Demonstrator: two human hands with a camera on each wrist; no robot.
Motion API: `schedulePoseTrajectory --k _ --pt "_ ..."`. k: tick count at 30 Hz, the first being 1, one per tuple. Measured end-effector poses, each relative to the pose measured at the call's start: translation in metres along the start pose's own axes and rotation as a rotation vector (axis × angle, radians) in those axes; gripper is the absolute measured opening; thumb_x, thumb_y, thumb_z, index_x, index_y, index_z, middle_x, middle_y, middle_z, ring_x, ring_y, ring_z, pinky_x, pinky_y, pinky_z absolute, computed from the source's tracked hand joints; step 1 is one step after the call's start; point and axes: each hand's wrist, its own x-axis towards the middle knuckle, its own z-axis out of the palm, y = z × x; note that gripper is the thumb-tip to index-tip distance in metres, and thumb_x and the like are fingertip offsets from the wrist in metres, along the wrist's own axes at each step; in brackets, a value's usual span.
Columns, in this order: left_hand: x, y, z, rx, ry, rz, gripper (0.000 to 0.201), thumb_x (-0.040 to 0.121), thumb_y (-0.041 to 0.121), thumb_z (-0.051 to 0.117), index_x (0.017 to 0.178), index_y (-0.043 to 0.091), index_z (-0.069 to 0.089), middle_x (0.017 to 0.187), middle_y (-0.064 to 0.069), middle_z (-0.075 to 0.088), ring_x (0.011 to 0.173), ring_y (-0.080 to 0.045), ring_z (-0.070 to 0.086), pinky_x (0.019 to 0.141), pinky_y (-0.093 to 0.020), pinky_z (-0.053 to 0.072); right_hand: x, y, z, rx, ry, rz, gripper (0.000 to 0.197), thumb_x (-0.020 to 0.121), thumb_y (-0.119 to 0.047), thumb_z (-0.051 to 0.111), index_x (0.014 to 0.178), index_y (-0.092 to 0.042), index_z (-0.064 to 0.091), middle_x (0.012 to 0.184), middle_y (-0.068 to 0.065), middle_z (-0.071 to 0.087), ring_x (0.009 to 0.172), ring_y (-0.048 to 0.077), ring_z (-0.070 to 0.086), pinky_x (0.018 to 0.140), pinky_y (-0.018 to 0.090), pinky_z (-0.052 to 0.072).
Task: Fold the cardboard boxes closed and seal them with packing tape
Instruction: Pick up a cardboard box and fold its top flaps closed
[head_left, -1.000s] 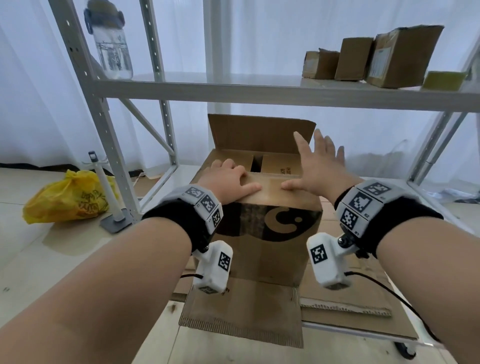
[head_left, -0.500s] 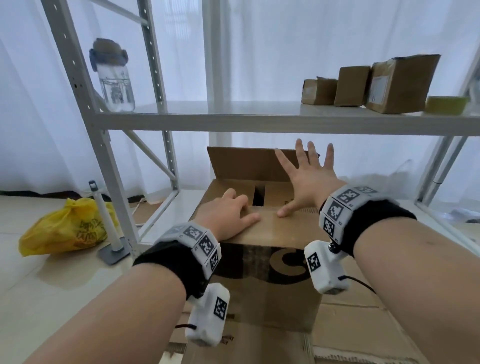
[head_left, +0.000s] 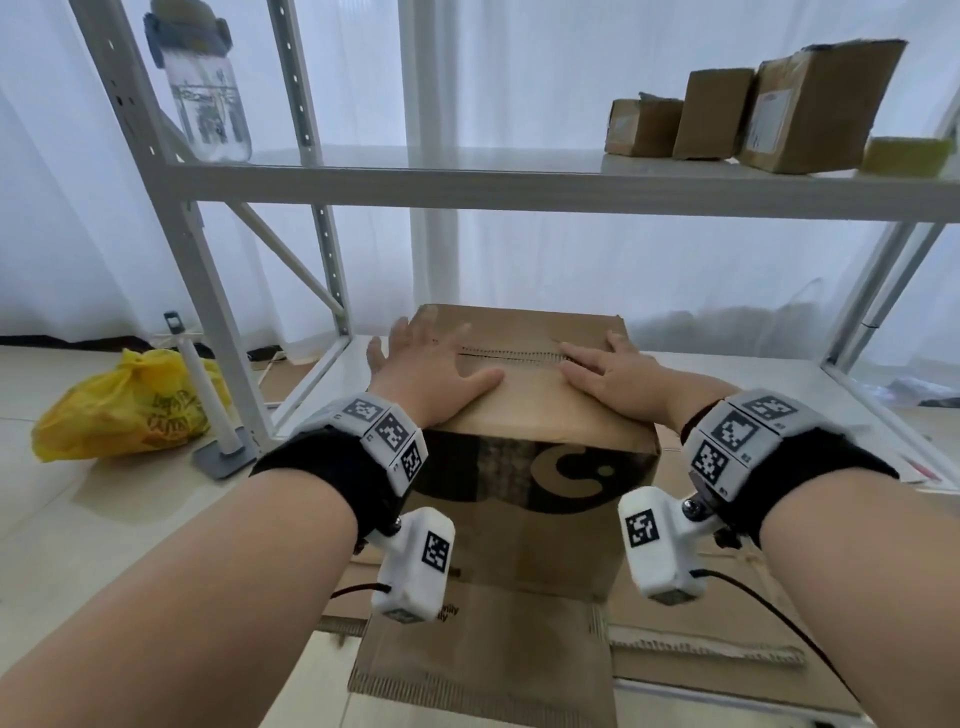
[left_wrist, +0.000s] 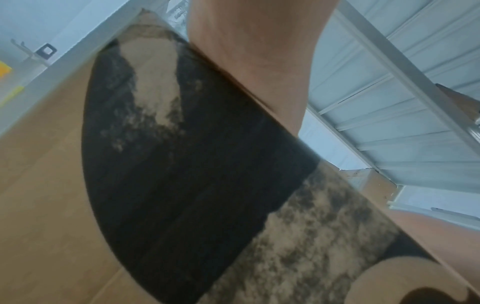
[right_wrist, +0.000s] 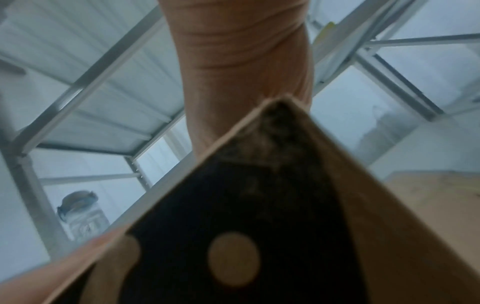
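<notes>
The cardboard box (head_left: 535, 415) is standing upright on the lowest shelf (head_left: 769, 384) of a white metal rack, on top of flattened cardboard sheets (head_left: 483, 654) that are lying under it and are sticking out toward the person. Its top flaps are lying folded down and are meeting in a seam (head_left: 511, 353), which is running from left to right across the top; the long axis of the top is also going left to right, and the printed black face of the box is pointing toward the person. The left hand (head_left: 431, 364) is lying flat on the left part of the top, its fingers (head_left: 415, 330) stretched and spread, reaching over the seam toward the far edge, and it is gripping nothing. The right hand (head_left: 605, 371) is pressing flat on the right part of the top, its fingers straight and lying along the seam, also holding nothing. In the wrist views only the heel of each palm is showing over the box edge. On the upper shelf, three small cardboard boxes (head_left: 711, 119) are standing at the right, with a yellowish roll (head_left: 906, 154) just beside them, and a clear water bottle (head_left: 205, 93) is standing at the left. A yellow plastic bag (head_left: 130, 410) is lying on the floor, left of the rack.
</notes>
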Motion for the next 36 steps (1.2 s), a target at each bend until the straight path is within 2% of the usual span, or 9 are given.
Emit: schedulePoseTrajectory --k 3,8,13,17,22,26,28,31,36 --pt "0.007 -0.011 0.002 -0.019 -0.159 -0.049 0.075 0.078 0.082 0.021 0.146 0.049 0.015 0.16 0.007 0.005 0.146 -0.028 0.004 0.115 -0.057 0.004 -0.006 0.003 0.006 0.156 0.052 -0.054 0.053 0.1 -0.052 0.033 0.15 -0.036 0.028 0.162 0.005 0.0 0.148 0.028 0.008 0.12 0.041 0.01" --pt "0.002 -0.022 -0.006 -0.122 -0.193 -0.09 0.066 0.088 0.072 0.027 0.148 0.045 0.016 0.16 -0.004 0.001 0.144 -0.029 0.019 0.115 -0.044 0.014 -0.014 0.009 0.016 0.334 0.133 -0.015 0.046 0.102 -0.041 0.036 0.147 -0.031 0.036 0.16 0.009 -0.003 0.146 0.028 0.016 0.116 0.035 0.014" --pt "-0.007 -0.031 -0.008 -0.199 -0.167 -0.095 0.063 0.09 0.068 0.029 0.148 0.044 0.018 0.158 -0.011 0.012 0.143 -0.027 0.023 0.116 -0.041 0.017 -0.021 0.012 0.024 0.454 0.181 -0.015 0.04 0.1 -0.044 0.04 0.139 -0.043 0.044 0.151 0.009 0.03 0.136 0.027 0.032 0.114 0.041 0.024" --pt "-0.02 -0.036 -0.011 -0.283 -0.126 -0.075 0.057 0.094 0.059 0.035 0.147 0.04 0.027 0.156 -0.008 0.019 0.141 -0.025 0.025 0.115 -0.039 0.017 -0.029 0.012 0.025 0.477 0.202 -0.011 0.039 0.1 -0.044 0.039 0.139 -0.042 0.045 0.15 0.003 0.032 0.136 0.025 0.033 0.102 0.031 0.024" --pt "-0.041 -0.043 -0.016 -0.36 -0.083 -0.058 0.051 0.092 0.055 0.044 0.141 0.038 0.039 0.149 -0.006 0.031 0.134 -0.026 0.035 0.112 -0.039 0.023 -0.04 0.01 0.026 0.532 0.251 -0.059 0.039 0.097 -0.046 0.047 0.134 -0.04 0.052 0.141 0.001 0.044 0.128 0.022 0.043 0.11 0.04 0.033" --pt "-0.058 -0.042 -0.022 -0.637 -0.027 -0.045 0.04 0.093 0.039 0.055 0.131 0.028 0.051 0.14 -0.003 0.045 0.115 -0.019 0.047 0.096 -0.028 0.035 -0.051 0.008 0.021 0.609 0.272 -0.08 0.037 0.094 -0.043 0.054 0.131 -0.036 0.057 0.136 -0.004 0.05 0.123 0.019 0.048 0.108 0.041 0.038" --pt "-0.061 -0.041 -0.021 -0.683 -0.002 -0.058 0.042 0.092 0.036 0.058 0.132 0.026 0.048 0.139 -0.003 0.044 0.113 -0.017 0.046 0.094 -0.026 0.034 -0.054 0.008 0.02 0.643 0.268 -0.082 0.037 0.095 -0.04 0.054 0.131 -0.035 0.057 0.136 -0.005 0.05 0.121 0.017 0.048 0.107 0.038 0.039" --pt "-0.06 -0.044 -0.021 -0.707 0.035 -0.13 0.062 0.086 0.04 0.065 0.135 0.023 0.031 0.136 -0.003 0.041 0.118 -0.019 0.044 0.096 -0.029 0.036 -0.057 0.007 0.019 0.756 0.255 -0.036 0.031 0.098 -0.028 0.051 0.128 -0.034 0.06 0.132 -0.005 0.051 0.115 0.017 0.051 0.098 0.03 0.044" --pt "-0.056 -0.048 -0.028 -0.637 -0.094 -0.205 0.099 0.077 0.06 0.065 0.15 0.039 0.001 0.15 -0.008 0.016 0.134 -0.03 0.031 0.111 -0.044 0.029 -0.06 -0.003 0.008 0.896 0.242 0.047 0.034 0.097 -0.013 0.045 0.116 -0.031 0.068 0.123 0.0 0.058 0.102 0.018 0.056 0.079 0.026 0.05"
